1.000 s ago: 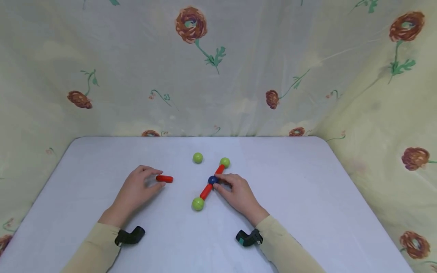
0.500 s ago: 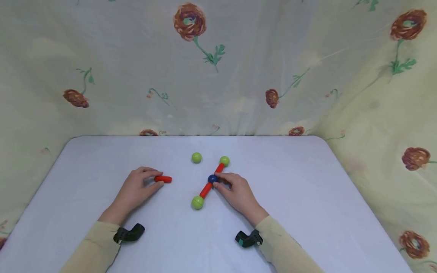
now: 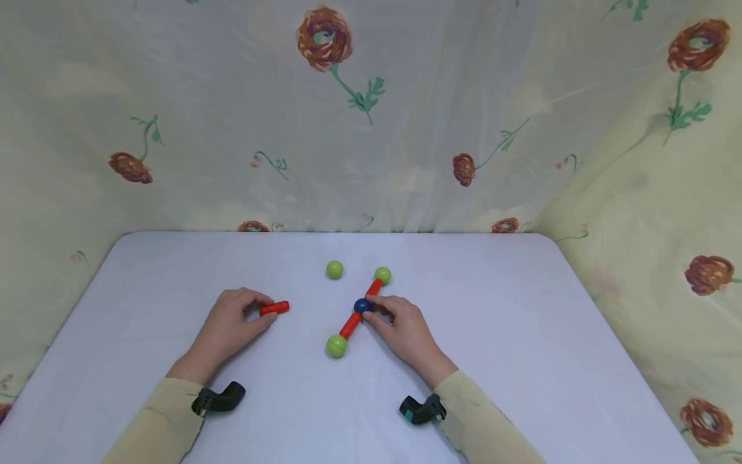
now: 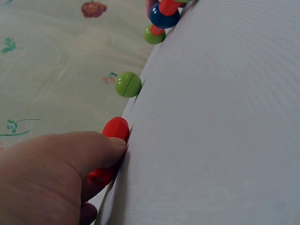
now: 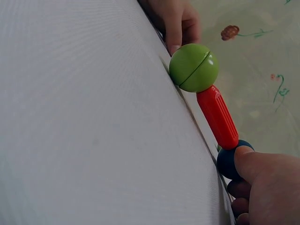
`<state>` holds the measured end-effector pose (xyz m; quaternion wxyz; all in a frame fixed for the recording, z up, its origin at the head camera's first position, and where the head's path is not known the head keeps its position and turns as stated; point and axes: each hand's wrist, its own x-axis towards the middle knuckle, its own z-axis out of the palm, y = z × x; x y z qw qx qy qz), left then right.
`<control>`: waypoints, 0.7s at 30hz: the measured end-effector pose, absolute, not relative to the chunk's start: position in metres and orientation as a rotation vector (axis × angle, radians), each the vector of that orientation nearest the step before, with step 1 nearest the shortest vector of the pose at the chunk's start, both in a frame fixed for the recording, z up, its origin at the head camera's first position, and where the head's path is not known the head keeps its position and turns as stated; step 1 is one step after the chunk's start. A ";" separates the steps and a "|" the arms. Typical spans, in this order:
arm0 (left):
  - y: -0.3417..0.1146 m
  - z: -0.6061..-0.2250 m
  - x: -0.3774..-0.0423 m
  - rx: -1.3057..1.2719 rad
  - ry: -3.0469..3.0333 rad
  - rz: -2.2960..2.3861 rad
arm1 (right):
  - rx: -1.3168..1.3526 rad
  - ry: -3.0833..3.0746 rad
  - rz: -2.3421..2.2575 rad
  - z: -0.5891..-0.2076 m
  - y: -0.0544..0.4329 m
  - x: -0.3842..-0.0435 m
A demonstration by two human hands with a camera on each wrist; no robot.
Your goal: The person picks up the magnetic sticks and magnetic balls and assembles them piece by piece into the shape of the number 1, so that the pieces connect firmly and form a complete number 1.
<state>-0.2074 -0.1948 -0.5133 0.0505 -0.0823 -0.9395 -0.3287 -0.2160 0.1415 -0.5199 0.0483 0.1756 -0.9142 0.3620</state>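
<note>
A short red rod (image 3: 274, 308) lies at the fingertips of my left hand (image 3: 228, 325); thumb and fingers pinch it near the tabletop. In the left wrist view the thumb presses on the rod (image 4: 116, 129), both ends of which stick out. My right hand (image 3: 408, 332) pinches a blue ball (image 3: 362, 305) between thumb and forefinger. Two red rods (image 3: 350, 325) join that ball in a slanting line, with a green ball (image 3: 336, 346) at the near end and another green ball (image 3: 382, 276) at the far end. The right wrist view shows the near rod (image 5: 218, 117) touching both its balls.
A loose green ball (image 3: 334, 269) sits behind the joined pieces, left of their far end. All rests on a white-covered table (image 3: 493, 283). Flowered cloth (image 3: 406, 129) hangs behind the table and along its sides.
The red rod at my left hand has turned, its right end swinging away from me, and shifted slightly left. The left fingers have closed in on it. My right hand stays on the blue ball.
</note>
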 end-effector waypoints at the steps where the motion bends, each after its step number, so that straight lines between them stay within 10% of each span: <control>1: -0.194 -0.514 -0.207 -0.258 -2.863 -0.988 | 0.536 -2.786 1.101 -0.520 0.142 -0.216; 21: -0.194 -0.516 -0.208 -0.264 -2.860 -1.027 | 0.550 -2.773 1.111 -0.521 0.142 -0.216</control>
